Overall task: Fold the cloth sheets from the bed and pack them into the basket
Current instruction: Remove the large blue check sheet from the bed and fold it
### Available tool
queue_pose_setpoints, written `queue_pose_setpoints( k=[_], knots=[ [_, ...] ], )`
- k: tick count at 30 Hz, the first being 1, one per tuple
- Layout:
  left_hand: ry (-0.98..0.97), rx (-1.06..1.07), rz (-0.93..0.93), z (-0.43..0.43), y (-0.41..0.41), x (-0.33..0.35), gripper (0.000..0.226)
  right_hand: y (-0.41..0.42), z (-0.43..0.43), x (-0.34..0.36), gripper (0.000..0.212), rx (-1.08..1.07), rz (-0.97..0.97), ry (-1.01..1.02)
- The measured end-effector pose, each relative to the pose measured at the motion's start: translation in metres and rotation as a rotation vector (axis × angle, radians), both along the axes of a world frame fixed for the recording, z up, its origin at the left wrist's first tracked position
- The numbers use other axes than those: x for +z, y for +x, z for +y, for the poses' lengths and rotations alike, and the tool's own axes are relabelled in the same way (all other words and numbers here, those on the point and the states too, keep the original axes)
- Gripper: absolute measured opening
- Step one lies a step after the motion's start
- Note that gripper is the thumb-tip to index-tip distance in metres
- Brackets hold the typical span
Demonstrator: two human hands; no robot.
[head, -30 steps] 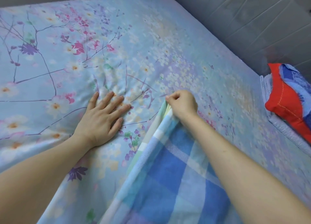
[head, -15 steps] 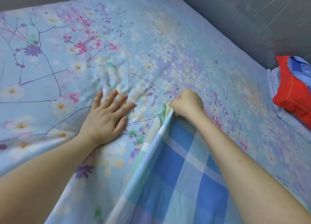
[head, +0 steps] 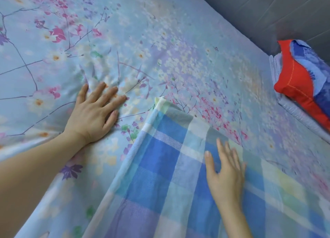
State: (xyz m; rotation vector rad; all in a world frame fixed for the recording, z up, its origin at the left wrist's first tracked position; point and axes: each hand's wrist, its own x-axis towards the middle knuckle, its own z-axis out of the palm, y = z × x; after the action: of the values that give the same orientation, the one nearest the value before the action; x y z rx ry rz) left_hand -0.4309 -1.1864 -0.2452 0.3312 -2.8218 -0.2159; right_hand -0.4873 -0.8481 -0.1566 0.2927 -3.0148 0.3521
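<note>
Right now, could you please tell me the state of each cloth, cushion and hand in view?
Floral sheet: spread on the bed, wrinkled by the left hand.
Checked sheet: folded over onto the floral sheet, corner lying free.
Left hand: open, pressing flat on the floral sheet.
Right hand: open, fingers straight over the checked sheet.
Red and blue cushion: resting on folded pale cloth.

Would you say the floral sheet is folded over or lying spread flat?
Folded over: the floral sheet has its checked underside turned up, corner laid on the flowered face.
</note>
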Motion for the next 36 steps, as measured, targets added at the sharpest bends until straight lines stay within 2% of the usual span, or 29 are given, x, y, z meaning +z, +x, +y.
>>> queue_pose_setpoints(
  k=[1, 2, 4, 7, 10, 13, 14, 16, 17, 19, 21, 22, 23, 25, 26, 27, 29, 30, 33, 36],
  knots=[
    [-0.002, 0.0, 0.008, 0.0, 0.0, -0.001, 0.051, 0.009, 0.021, -0.009, 0.069, -0.179, -0.095, 0.197],
    [-0.008, -0.004, 0.009, 0.001, 0.0, 0.0, 0.051, 0.015, 0.027, -0.019, 0.074, -0.308, -0.217, 0.31],
    [-0.015, 0.0, -0.002, 0.001, -0.002, 0.0, 0.052, 0.015, -0.007, -0.032, 0.085, -0.341, -0.314, 0.34],
    [0.003, 0.001, -0.059, 0.002, -0.002, 0.004, 0.052, -0.013, -0.104, -0.05, 0.09, -0.107, -0.29, 0.255],
    [-0.021, 0.032, -0.126, 0.004, -0.002, 0.005, 0.053, -0.048, -0.159, -0.038, 0.087, 0.122, -0.446, 0.172],
    [0.08, 0.104, -0.242, 0.003, -0.015, 0.012, 0.046, -0.047, -0.117, -0.004, 0.077, 0.254, -0.607, -0.267],
    [0.155, 0.135, -0.283, 0.007, -0.015, 0.018, 0.044, -0.031, -0.092, 0.005, 0.069, 0.268, -0.552, -0.325],
    [0.346, 0.234, -0.209, 0.031, 0.005, 0.035, 0.039, 0.023, -0.026, 0.016, 0.058, 0.187, -0.336, -0.259],
    [0.421, 0.309, -0.133, 0.052, 0.028, 0.044, 0.037, 0.057, 0.01, 0.017, 0.058, 0.105, -0.231, -0.189],
    [0.553, 0.436, -0.086, 0.099, 0.1, 0.064, 0.038, 0.126, 0.077, 0.01, 0.06, -0.121, -0.199, -0.035],
    [0.657, 0.467, -0.209, 0.149, 0.19, 0.087, 0.042, 0.196, 0.106, -0.001, 0.062, -0.343, -0.289, 0.09],
    [0.711, 0.469, -0.283, 0.171, 0.224, 0.091, 0.043, 0.218, 0.1, -0.009, 0.067, -0.315, -0.357, 0.105],
    [0.77, 0.479, -0.358, 0.188, 0.262, 0.096, 0.041, 0.248, 0.089, -0.014, 0.07, -0.19, -0.437, 0.098],
    [0.991, 0.525, -0.488, 0.208, 0.314, 0.101, 0.032, 0.294, 0.054, -0.022, 0.067, 0.224, -0.454, 0.056],
    [1.087, 0.547, -0.538, 0.212, 0.337, 0.103, 0.027, 0.312, 0.037, -0.016, 0.063, 0.393, -0.503, -0.032],
    [1.135, 0.548, -0.581, 0.213, 0.359, 0.105, 0.025, 0.322, 0.025, 0.0, 0.057, 0.47, -0.588, -0.172],
    [1.141, 0.547, -0.641, 0.208, 0.392, 0.105, 0.026, 0.33, 0.023, 0.025, 0.046, 0.389, -0.779, -0.521],
    [1.162, 0.561, -0.636, 0.208, 0.414, 0.113, 0.029, 0.343, 0.031, 0.039, 0.043, 0.299, -0.775, -0.6],
    [1.129, 0.561, -0.669, 0.209, 0.469, 0.12, 0.039, 0.391, 0.068, 0.063, 0.043, 0.126, -0.699, -0.481],
    [1.038, 0.579, -0.7, 0.227, 0.521, 0.121, 0.031, 0.457, 0.096, 0.067, 0.044, 0.115, -0.723, -0.337]
  ],
)
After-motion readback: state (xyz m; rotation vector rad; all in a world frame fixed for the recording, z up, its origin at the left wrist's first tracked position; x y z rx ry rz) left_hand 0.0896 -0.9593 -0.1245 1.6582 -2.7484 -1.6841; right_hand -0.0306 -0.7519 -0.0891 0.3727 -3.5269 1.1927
